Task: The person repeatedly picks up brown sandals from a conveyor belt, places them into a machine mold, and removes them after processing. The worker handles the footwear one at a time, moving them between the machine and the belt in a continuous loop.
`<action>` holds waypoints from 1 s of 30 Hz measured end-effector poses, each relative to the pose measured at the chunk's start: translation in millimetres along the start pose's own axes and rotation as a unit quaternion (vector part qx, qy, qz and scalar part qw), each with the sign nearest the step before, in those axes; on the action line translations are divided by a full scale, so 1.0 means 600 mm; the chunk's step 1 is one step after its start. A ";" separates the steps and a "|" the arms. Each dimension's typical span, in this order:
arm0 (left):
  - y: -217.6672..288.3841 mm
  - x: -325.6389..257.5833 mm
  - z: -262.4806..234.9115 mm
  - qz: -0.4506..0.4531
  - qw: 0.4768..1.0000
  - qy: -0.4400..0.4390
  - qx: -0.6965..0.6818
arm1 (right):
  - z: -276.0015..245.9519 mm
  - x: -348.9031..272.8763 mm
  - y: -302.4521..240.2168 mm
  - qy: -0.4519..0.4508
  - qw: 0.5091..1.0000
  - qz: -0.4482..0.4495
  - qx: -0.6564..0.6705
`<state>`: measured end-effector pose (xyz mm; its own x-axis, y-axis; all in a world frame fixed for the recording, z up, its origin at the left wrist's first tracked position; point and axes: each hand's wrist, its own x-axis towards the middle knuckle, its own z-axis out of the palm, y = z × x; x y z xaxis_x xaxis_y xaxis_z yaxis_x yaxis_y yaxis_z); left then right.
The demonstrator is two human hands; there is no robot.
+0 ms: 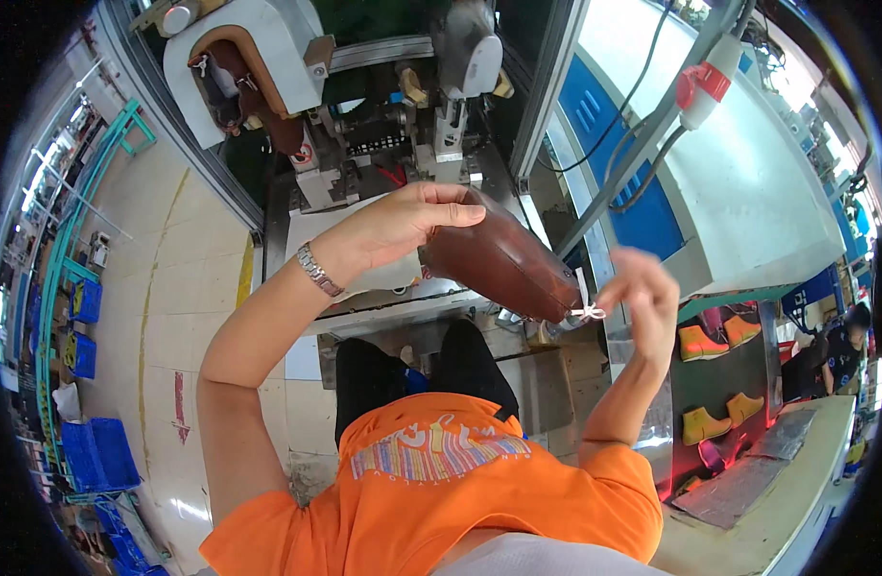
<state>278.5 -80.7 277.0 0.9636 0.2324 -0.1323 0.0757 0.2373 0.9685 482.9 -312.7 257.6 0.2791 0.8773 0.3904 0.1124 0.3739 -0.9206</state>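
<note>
A brown leather shoe upper hangs tilted in front of me, over the front of the machine. My left hand grips its upper left end, thumb on the outside. White lace is tied in a small bow at the lower right end. Close beside that bow is my right hand, raised with its fingers bent and blurred by motion; whether it touches the lace cannot be made out. Another brown upper sits on the machine's left station, partly inside a light grey, curved housing.
The machine's metal clamps stand just beyond my hands. On the right are a metal post with a red-and-white plug, a white cabinet, and a rack of yellow-orange shoe uppers. Blue crates stand far left. Another person is at far right.
</note>
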 end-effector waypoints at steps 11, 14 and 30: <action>0.104 -0.037 0.040 -0.049 0.976 -0.054 0.205 | 0.059 0.250 0.074 -0.445 0.892 0.051 0.058; 0.142 -0.070 0.040 -0.074 0.964 -0.028 0.255 | 0.055 0.232 0.065 -0.376 0.916 0.087 0.109; 0.198 0.094 -0.136 0.351 0.885 0.234 0.197 | 0.056 0.462 0.027 0.033 0.980 -0.053 0.188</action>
<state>321.0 37.7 367.3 0.6031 0.5796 0.5480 -0.3275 -0.4465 0.8327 530.3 -53.5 351.2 0.3477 0.8103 0.4716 -0.2116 0.5579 -0.8025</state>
